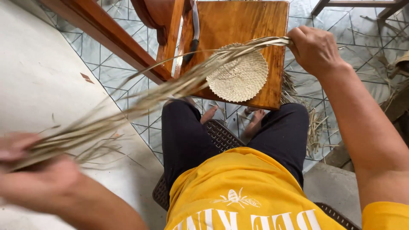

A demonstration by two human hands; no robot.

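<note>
My right hand (314,49) is closed around one end of a long bundle of pale dried straw strands (170,87), above the right edge of a small wooden table (272,25). My left hand (30,170), blurred at the lower left, grips the other end of the bundle, so the strands stretch slantwise between both hands. Under the bundle, a round woven straw disc (240,81) lies flat on the table. A knife (194,34) with a dark handle rests on the table's left side.
I sit on a dark woven seat (221,136), knees apart, bare feet under the table. Loose straw scraps (315,127) litter the tiled floor on the right. A wooden beam (106,34) runs slantwise at upper left beside a pale wall.
</note>
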